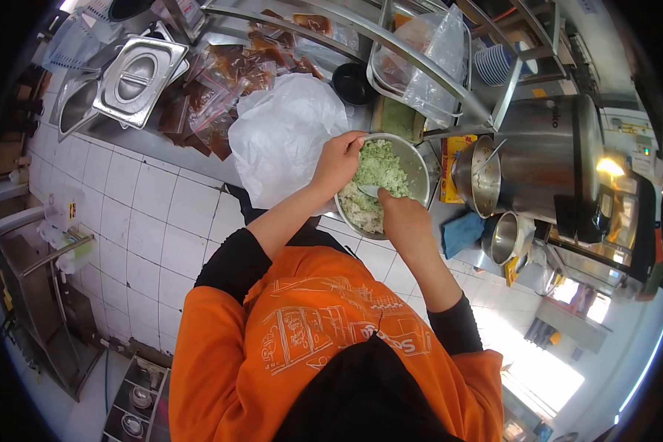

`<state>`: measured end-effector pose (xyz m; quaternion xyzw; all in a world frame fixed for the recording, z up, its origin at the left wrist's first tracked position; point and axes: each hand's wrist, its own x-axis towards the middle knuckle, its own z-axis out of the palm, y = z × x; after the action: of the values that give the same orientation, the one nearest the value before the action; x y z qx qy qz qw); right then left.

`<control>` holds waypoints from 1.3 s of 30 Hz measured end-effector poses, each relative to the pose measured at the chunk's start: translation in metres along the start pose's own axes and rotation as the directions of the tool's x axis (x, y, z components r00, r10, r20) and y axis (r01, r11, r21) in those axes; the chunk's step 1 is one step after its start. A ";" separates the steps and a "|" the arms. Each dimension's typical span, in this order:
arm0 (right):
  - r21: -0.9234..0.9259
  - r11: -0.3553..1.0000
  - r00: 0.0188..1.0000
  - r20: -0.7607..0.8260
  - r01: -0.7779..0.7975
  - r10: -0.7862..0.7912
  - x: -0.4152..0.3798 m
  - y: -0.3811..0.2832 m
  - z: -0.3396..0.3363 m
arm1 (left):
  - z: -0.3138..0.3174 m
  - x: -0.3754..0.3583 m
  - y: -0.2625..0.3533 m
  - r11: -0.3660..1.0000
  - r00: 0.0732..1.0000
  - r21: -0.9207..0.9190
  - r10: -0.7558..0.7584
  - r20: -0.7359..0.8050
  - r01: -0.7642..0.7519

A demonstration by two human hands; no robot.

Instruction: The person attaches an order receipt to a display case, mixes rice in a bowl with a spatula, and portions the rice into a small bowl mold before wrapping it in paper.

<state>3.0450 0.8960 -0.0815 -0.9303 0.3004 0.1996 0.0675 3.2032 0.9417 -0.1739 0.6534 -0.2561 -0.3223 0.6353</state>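
Note:
A round metal bowl [419, 175] holds rice [379, 168], tinted pale green over much of it and whiter toward the near side. My left hand [337, 163] is closed on the bowl's left rim, with the thumb and fingers at its upper edge. In my right hand [405, 218] is a pale spoon [368, 190], its head partly sunk in the rice; my fist hides most of its handle. Left of the bowl, a crumpled white plastic bag [283, 136] lies on the metal counter close to my left forearm.
Sauce packets [225, 88] and a lidded steel pan [140, 79] lie along the counter to the left. A black bowl [353, 83] sits under the metal rack [449, 92]. At right stand a steel bowl [485, 177], a large steel cooker [549, 155] and a blue cloth [464, 233].

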 end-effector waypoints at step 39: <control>0.293 0.952 0.994 0.025 0.091 -0.103 0.036 0.043 -0.034 | 0.003 0.024 -0.028 0.970 0.967 -0.192 -0.103 0.232 0.149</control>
<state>3.0576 0.8341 -0.0655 -0.9196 0.2788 0.1684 0.2197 3.2149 0.9240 -0.2036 0.5587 -0.2476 -0.4578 0.6457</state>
